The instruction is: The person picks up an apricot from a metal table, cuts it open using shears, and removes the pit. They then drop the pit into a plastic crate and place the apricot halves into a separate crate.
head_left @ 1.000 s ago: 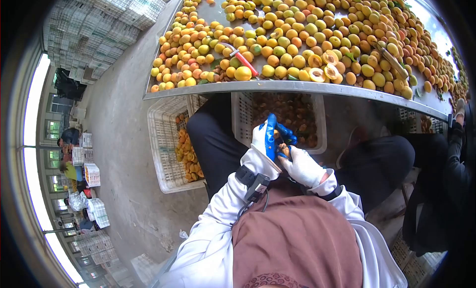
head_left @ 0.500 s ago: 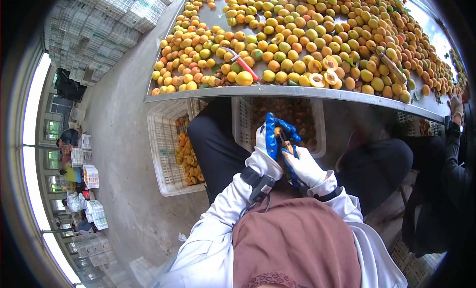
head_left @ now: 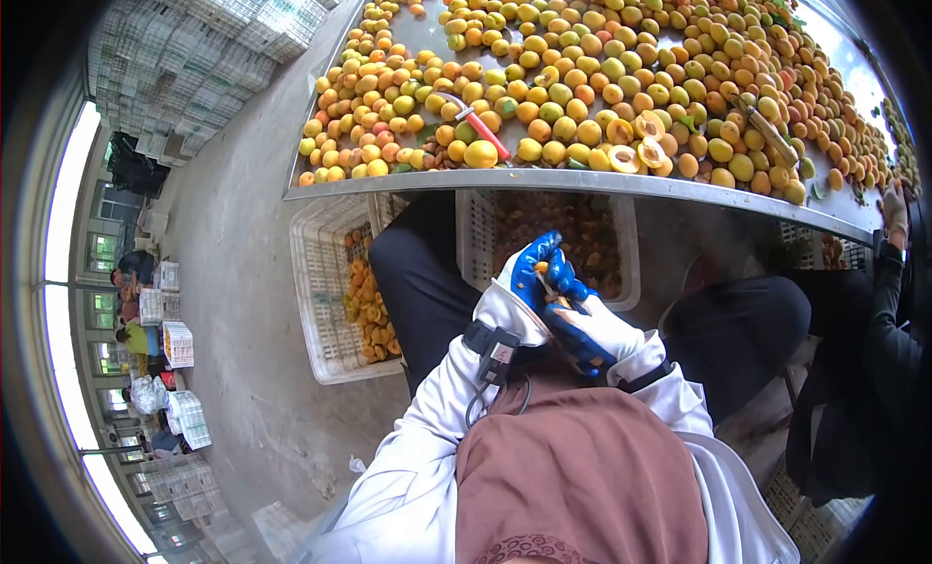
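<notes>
Both my hands wear white gloves with blue coating and meet above my lap, in front of the table edge. My left hand [head_left: 529, 275] is closed around an apricot [head_left: 542, 268], of which only a small orange patch shows. My right hand [head_left: 588, 329] is wrapped round a small knife [head_left: 557, 300]; a bit of its light handle shows, and the blade is mostly hidden at the fruit. Below my hands, between my knees, stands a crate [head_left: 621, 263] with dark, reddish-brown pieces in it.
Apricots [head_left: 582, 88] cover the metal table [head_left: 582, 182], with some cut halves [head_left: 623, 158], a red-handled knife [head_left: 482, 133] and a wooden-handled knife [head_left: 772, 135] among them. A white crate [head_left: 316, 316] of apricot halves stands left. A co-worker's hand [head_left: 894, 210] is at far right.
My hands have come slightly lower and closer together. My right hand has turned, so its blue palm side shows more and the knife less.
</notes>
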The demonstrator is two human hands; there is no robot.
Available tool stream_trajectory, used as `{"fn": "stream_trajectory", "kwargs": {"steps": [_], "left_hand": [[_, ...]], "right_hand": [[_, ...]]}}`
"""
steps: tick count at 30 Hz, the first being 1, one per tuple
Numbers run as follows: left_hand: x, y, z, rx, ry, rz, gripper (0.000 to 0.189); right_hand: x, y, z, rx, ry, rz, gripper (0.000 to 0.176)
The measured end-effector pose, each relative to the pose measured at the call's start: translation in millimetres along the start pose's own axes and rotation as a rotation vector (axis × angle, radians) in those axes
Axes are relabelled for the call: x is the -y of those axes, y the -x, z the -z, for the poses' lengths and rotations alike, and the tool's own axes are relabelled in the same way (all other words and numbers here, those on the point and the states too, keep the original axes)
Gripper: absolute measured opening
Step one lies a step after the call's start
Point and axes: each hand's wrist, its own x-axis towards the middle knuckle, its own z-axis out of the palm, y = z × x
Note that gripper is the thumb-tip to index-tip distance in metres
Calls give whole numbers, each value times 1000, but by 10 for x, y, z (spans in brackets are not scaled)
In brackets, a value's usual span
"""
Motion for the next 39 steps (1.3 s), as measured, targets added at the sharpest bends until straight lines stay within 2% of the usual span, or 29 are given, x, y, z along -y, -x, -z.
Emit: {"fn": "stream_trajectory", "kwargs": {"steps": [1, 3, 4, 5, 6, 7, 9, 11, 13, 14, 15, 17, 18, 19, 20, 21, 23, 24, 25, 27, 28, 30, 31, 32, 34, 36, 37, 39], "left_hand": [[-7, 3, 2, 71, 74, 69, 42], [-47, 72, -142, 144, 148, 134, 42], [-55, 121, -276, 15, 154, 66, 42], [-61, 142, -363, -114, 159, -4, 42], [-89, 81, -343, -45, 151, -134, 43], [-9, 63, -352, -190, -20, -360, 43], [-107, -202, 47, -272, -147, -445, 45], [-195, -191, 165, -273, -579, -753, 48], [-285, -22, 28, -351, -826, -891, 45], [-358, 131, -68, -413, -895, -833, 35], [-402, 181, -1, -327, -900, -964, 24], [-577, 532, -268, -499, -1053, -1060, 26], [-727, 671, -235, -527, -1143, -1183, 26], [-869, 827, -184, -703, -1244, -1263, 17], [-1043, 984, -28, -944, -1338, -1324, 16], [-1250, 1244, 45, -1151, -1719, -1246, 14], [-1493, 1609, 188, -1586, -2488, -1062, 27], [-1540, 1669, 188, -1669, -2589, -988, 32], [-1546, 1654, 195, -1632, -2536, -981, 29], [-1501, 1350, -175, -1175, -2373, -1218, 32], [-1406, 1077, -406, -945, -2307, -1403, 38], [-1172, 550, -983, -646, -2375, -1454, 37], [-1104, 213, -1065, -528, -2356, -1411, 40], [-1014, -121, -1117, -462, -2296, -1275, 41], [-888, -589, -1348, -180, -2299, -1092, 45], [-765, -867, -1537, -84, -2546, -863, 42], [-749, -1019, -1503, 15, -2570, -746, 38], [-723, -1213, -1595, -8, -2559, -470, 42]], "right_hand": [[-102, -45, 8, -1, 2, 0, 59], [-326, -136, 41, 56, -419, 108, 37], [-273, -135, 225, 316, -373, -101, 26], [-193, -76, 168, 318, -366, -101, 26], [-105, -5, 81, 308, -464, -28, 28], [-27, 60, 29, 299, -560, 44, 31], [17, 86, 43, 140, -618, 121, 32], [-218, -183, 159, -295, -176, 161, 29], [-422, -325, 187, -591, 271, 225, 29], [-355, -282, 170, -569, 216, 202, 30], [-241, -208, 106, -539, 160, 199, 30], [-195, -163, 80, -557, 131, 232, 30], [-275, -200, 123, -588, 136, 242, 29], [-246, -166, 117, -589, 98, 228, 27], [-225, -146, 102, -601, 105, 240, 26], [-212, -131, 92, -615, 112, 255, 25], [-187, -118, 80, -647, 233, 302, 28], [-168, -122, 54, -636, 215, 296, 30], [-157, -129, 32, -622, 197, 290, 31], [-159, -164, 14, -616, 267, 228, 36], [-161, -178, 7, -601, 288, 218, 37], [-242, -205, 29, -587, 311, 203, 37], [-304, -234, 53, -598, 329, 262, 33], [-357, -254, 69, -608, 344, 322, 29], [-408, -258, 96, -635, 355, 351, 29], [-433, -255, 142, -660, 366, 384, 29], [-447, -248, 170, -661, 385, 372, 30], [-434, -216, 198, -664, 406, 361, 30]]}}
